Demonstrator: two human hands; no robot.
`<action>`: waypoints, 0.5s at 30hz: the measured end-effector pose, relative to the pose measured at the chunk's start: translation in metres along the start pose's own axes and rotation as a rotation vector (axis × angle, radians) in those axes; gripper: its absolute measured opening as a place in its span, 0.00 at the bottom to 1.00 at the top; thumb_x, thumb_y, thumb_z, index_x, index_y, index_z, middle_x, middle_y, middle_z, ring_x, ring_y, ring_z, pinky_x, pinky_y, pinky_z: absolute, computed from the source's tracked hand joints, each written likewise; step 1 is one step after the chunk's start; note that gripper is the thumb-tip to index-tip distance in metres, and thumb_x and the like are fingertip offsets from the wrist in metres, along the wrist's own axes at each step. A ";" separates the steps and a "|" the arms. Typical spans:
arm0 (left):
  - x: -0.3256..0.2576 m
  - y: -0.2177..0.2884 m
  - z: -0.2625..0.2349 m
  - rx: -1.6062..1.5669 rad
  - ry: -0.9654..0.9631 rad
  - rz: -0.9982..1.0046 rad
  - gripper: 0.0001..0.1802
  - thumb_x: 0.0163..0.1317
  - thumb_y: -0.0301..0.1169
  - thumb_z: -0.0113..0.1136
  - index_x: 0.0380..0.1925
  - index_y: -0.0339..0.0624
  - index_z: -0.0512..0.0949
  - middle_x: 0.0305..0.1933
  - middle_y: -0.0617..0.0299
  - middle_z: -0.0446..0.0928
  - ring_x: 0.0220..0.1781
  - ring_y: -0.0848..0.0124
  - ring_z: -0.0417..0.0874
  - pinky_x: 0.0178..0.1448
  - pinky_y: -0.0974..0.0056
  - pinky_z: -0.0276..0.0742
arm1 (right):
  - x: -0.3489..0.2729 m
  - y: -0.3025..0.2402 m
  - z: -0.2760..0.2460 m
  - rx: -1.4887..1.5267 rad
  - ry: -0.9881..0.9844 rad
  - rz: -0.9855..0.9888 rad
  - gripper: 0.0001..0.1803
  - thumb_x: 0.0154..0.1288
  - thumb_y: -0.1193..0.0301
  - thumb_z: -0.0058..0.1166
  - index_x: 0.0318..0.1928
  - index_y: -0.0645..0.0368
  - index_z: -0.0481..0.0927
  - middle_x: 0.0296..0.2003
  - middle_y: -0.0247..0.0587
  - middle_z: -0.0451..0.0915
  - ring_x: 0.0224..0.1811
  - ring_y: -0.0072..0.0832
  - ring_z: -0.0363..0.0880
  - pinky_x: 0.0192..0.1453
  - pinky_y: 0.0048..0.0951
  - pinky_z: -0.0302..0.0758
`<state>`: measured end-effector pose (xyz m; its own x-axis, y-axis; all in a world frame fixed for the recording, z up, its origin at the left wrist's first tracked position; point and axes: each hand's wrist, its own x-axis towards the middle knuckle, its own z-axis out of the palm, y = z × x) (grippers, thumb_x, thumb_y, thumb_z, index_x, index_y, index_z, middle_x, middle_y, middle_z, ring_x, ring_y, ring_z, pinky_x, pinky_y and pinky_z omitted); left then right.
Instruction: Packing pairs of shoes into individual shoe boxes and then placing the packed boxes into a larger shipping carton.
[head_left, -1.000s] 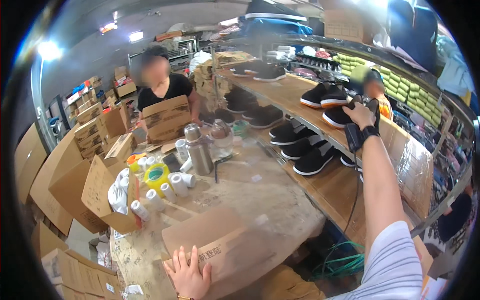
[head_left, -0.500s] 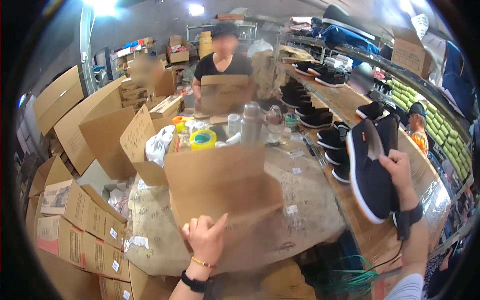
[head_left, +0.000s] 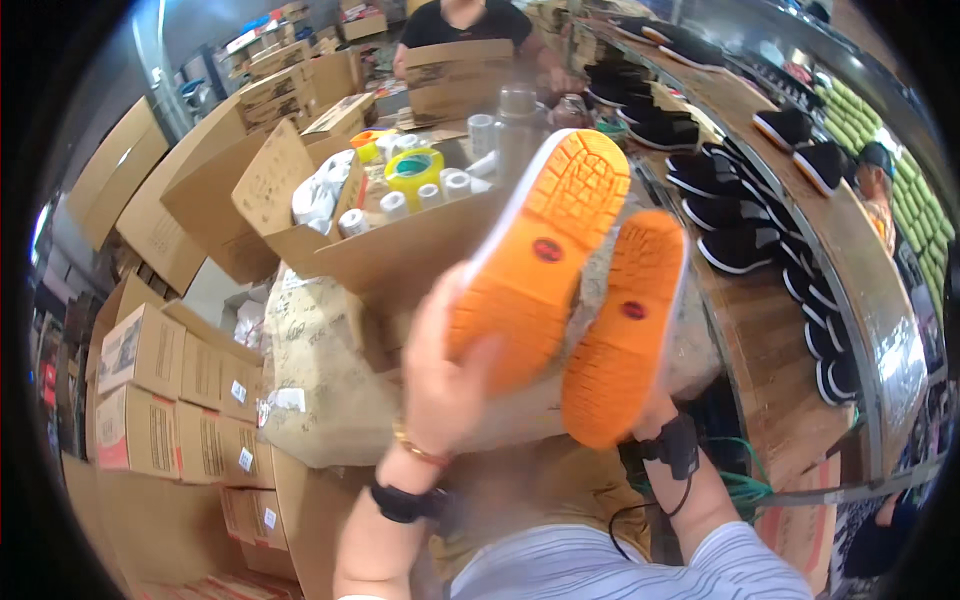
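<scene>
Gripping the left shoe [head_left: 540, 255] at its heel, the left hand [head_left: 445, 375] holds it sole-up above the open cardboard box [head_left: 400, 255]; the right hand [head_left: 655, 410], mostly hidden, clasps the right shoe [head_left: 625, 330] alongside. Either shoe could slip, I think, toppling the tape rolls [head_left: 415, 170] beyond.

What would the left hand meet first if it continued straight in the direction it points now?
Probably the open cardboard box just beyond it. The left hand already holds an orange-soled shoe and points up and away from the person. Depth is unclear, so the shoe's tip may reach the box first.
</scene>
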<state>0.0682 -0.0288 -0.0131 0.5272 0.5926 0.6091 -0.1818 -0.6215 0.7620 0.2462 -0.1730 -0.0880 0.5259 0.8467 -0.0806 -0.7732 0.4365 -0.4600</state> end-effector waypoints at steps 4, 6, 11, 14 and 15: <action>0.002 -0.057 -0.029 0.499 -0.054 0.267 0.27 0.50 0.18 0.61 0.53 0.41 0.75 0.48 0.52 0.77 0.49 0.56 0.78 0.55 0.57 0.71 | 0.008 0.018 -0.065 -0.003 -0.063 0.042 0.19 0.71 0.60 0.46 0.56 0.59 0.70 0.46 0.44 0.78 0.48 0.38 0.78 0.50 0.40 0.78; -0.016 -0.085 -0.041 0.701 -0.209 0.279 0.26 0.49 0.21 0.62 0.51 0.48 0.78 0.46 0.57 0.77 0.47 0.58 0.77 0.51 0.58 0.72 | 0.006 0.022 -0.032 0.099 -0.179 0.058 0.19 0.70 0.58 0.46 0.52 0.59 0.70 0.43 0.42 0.76 0.48 0.38 0.76 0.51 0.42 0.76; -0.012 -0.084 -0.050 0.832 -0.329 0.344 0.19 0.47 0.26 0.65 0.42 0.53 0.82 0.50 0.62 0.75 0.54 0.59 0.74 0.58 0.54 0.68 | 0.020 0.025 -0.020 0.335 -0.280 0.160 0.22 0.69 0.55 0.47 0.53 0.59 0.70 0.44 0.44 0.77 0.46 0.42 0.77 0.47 0.41 0.78; 0.000 -0.089 -0.089 0.880 -0.087 0.334 0.15 0.46 0.28 0.66 0.38 0.51 0.83 0.52 0.59 0.74 0.58 0.57 0.71 0.64 0.54 0.63 | 0.037 0.032 0.000 0.281 -0.259 0.079 0.20 0.69 0.59 0.48 0.52 0.61 0.70 0.42 0.45 0.77 0.44 0.39 0.78 0.46 0.38 0.79; 0.004 -0.093 -0.107 0.855 0.091 0.278 0.14 0.47 0.28 0.66 0.37 0.51 0.83 0.53 0.58 0.73 0.60 0.57 0.70 0.65 0.55 0.62 | 0.043 0.030 0.013 0.278 -0.275 0.095 0.20 0.69 0.59 0.48 0.52 0.61 0.70 0.42 0.45 0.77 0.44 0.39 0.78 0.46 0.38 0.79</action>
<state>-0.0017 0.0860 -0.0580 0.4821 0.3797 0.7895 0.4051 -0.8957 0.1834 0.2414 -0.1197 -0.0940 0.3622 0.9207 0.1454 -0.9000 0.3860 -0.2024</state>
